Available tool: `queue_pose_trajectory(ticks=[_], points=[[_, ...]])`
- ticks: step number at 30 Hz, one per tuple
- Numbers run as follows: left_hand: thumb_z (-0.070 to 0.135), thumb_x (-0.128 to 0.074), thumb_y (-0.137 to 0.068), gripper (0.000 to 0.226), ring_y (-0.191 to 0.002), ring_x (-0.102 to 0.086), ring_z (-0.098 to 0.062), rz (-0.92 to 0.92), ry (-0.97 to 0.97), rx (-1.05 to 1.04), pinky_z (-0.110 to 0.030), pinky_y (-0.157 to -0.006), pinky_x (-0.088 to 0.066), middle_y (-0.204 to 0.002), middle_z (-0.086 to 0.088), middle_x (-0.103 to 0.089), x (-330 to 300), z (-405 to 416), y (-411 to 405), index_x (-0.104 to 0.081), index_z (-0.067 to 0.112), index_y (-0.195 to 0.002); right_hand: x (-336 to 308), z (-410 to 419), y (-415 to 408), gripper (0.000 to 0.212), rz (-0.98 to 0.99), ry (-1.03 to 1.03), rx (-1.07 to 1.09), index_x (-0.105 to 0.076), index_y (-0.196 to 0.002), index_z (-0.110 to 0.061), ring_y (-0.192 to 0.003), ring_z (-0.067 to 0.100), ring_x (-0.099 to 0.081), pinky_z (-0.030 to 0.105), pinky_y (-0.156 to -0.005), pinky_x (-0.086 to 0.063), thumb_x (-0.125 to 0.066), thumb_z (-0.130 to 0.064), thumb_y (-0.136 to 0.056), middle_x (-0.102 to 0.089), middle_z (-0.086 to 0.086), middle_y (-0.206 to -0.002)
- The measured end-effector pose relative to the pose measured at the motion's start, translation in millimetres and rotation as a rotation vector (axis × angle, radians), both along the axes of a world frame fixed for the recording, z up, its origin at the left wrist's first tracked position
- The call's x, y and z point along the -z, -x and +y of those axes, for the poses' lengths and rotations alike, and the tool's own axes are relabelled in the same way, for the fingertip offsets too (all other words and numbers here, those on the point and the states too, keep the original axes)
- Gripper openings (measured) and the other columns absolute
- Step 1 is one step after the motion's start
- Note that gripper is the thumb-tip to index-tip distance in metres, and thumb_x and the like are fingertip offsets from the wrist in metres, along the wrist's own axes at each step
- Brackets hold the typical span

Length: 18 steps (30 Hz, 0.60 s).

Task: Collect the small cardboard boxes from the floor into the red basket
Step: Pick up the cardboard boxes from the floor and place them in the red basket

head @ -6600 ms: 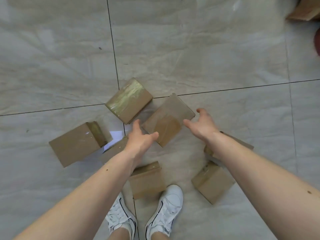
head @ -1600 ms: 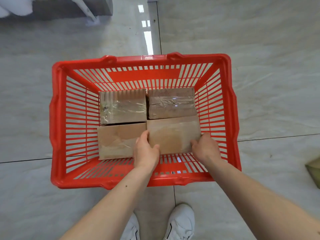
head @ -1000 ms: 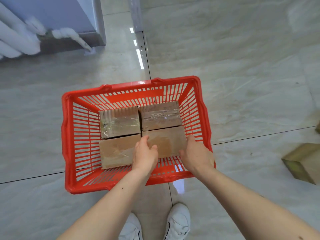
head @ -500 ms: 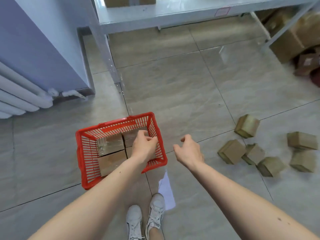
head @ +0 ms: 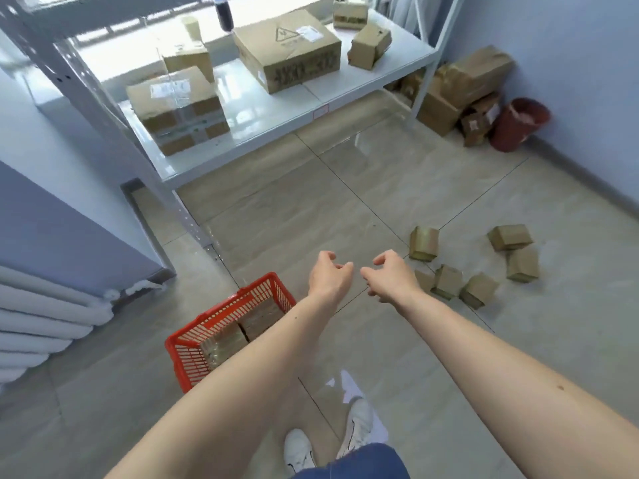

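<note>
Head view, left to right: white ribbed radiator (head: 41, 316) on the left wall, then the red slatted plastic basket (head: 193, 344) on the tiled floor (head: 311, 209) with taped brown cardboard boxes (head: 238, 337) packed inside, partly hidden by the left forearm. Left hand (head: 328, 276) and right hand (head: 392, 278) hang side by side over bare floor just right of the basket, each grip loosely curled, fingers apart, holding nothing. Right of the hands, six small brown cardboard boxes (head: 423, 243) lie scattered on the floor, well apart from the basket; white metal shelf (head: 276, 126) with bigger cartons behind.
</note>
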<state>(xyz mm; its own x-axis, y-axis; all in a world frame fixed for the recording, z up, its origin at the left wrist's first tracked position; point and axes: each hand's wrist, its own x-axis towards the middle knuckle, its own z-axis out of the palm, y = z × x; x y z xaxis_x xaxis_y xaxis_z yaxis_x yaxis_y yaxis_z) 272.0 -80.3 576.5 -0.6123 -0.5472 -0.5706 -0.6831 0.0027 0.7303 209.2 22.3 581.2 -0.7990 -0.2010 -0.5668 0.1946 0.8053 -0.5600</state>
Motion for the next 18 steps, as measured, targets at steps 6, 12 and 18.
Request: queue_pose_trajectory(ticks=[6,12,18], points=[[0.031,-0.056,-0.092,0.05,-0.118,-0.055,-0.025,0.018,-0.014,0.095,-0.035,-0.098,-0.045,-0.106,0.003,-0.052,-32.0,59.3,35.6,-0.043,0.013,-0.136,-40.3,61.0,32.9,0.035,0.05,-0.033,0.023,-0.051,-0.113,-0.018,-0.104,0.03,-0.067,0.04,-0.08,-0.058,-0.062,-0.031,-0.081,-0.063,0.01,-0.116],[0.033,-0.057,-0.088,0.051,-0.117,-0.058,-0.028,0.011,-0.018,0.088,-0.04,-0.1,-0.048,-0.127,-0.004,-0.06,-38.8,123.8,91.6,-0.045,0.013,-0.134,-65.8,133.1,92.9,0.039,0.047,-0.025,0.028,-0.053,-0.117,-0.016,-0.09,0.027,-0.072,0.036,-0.069,-0.057,-0.063,-0.025,-0.081,-0.065,0.008,-0.115],[0.037,-0.058,-0.083,0.051,-0.113,-0.062,-0.035,0.017,-0.025,0.048,-0.045,-0.096,-0.052,-0.121,-0.009,-0.064,-30.6,185.2,156.1,-0.048,0.014,-0.127,-75.7,198.8,160.7,0.032,0.026,0.007,0.008,-0.052,-0.114,-0.014,-0.091,0.025,-0.073,0.032,-0.063,-0.054,-0.061,-0.022,-0.084,-0.067,0.009,-0.109]])
